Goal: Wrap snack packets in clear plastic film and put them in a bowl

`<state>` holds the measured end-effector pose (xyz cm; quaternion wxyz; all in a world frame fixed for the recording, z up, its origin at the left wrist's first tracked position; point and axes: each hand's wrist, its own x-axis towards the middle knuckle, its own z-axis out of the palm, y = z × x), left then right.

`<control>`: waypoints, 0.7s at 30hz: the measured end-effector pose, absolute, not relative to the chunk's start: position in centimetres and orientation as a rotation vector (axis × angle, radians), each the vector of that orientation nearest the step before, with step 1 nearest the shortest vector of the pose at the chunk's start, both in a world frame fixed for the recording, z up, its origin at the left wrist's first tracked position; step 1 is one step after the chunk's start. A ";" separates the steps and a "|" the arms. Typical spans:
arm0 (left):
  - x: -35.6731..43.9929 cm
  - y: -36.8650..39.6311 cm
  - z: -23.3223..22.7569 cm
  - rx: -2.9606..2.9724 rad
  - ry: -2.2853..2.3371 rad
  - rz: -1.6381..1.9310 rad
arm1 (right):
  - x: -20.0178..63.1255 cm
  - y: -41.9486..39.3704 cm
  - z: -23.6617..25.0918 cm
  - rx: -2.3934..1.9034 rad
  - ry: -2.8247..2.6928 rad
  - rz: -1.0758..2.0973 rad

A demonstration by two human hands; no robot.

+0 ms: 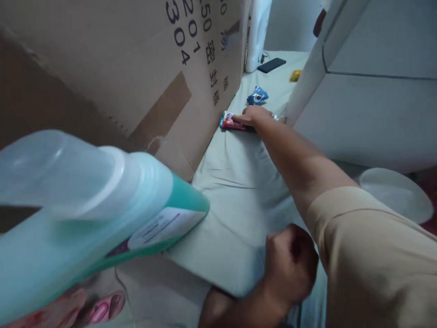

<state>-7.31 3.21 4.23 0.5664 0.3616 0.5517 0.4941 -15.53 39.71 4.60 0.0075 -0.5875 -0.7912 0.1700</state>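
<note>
Right hand (254, 116) on red packet (232, 121), whether gripping cannot tell; left hand (290, 264) curled into fist. Red packet lies on pale cloth (227, 196), just beside carton (157, 86). Blue packet (257, 96) just beyond, phone (272, 65) farther. Green bottle (182, 193) in left foreground.

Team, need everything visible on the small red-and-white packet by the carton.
The red-and-white packet is small, with a light-blue patch at its left end, white along the top and red along the near side. It looks like glossy wrapper film; the print is too small to read. It lies on the pale cloth, close beside the base of the cardboard box. An extended finger of the right hand covers part of it, apparently touching. Whether it is sealed, I can't tell.
</note>
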 end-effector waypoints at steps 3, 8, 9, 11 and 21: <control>-7.0 3.4 4.6 0.871 1.304 1.241 | -15.7 34.1 5.4 -1.754 -2.573 0.499; -6.5 3.3 4.7 0.852 1.336 1.373 | -13.6 23.8 7.5 -1.624 -2.902 0.575; -6.4 3.2 4.8 0.837 1.332 1.394 | -13.0 22.6 8.1 -1.565 -2.944 0.507; -6.0 2.8 5.0 0.795 1.308 1.410 | -12.1 22.1 9.0 -1.380 -2.906 0.368; -7.5 3.5 5.0 0.718 1.262 1.203 | -14.5 39.3 4.0 -1.623 -2.439 0.374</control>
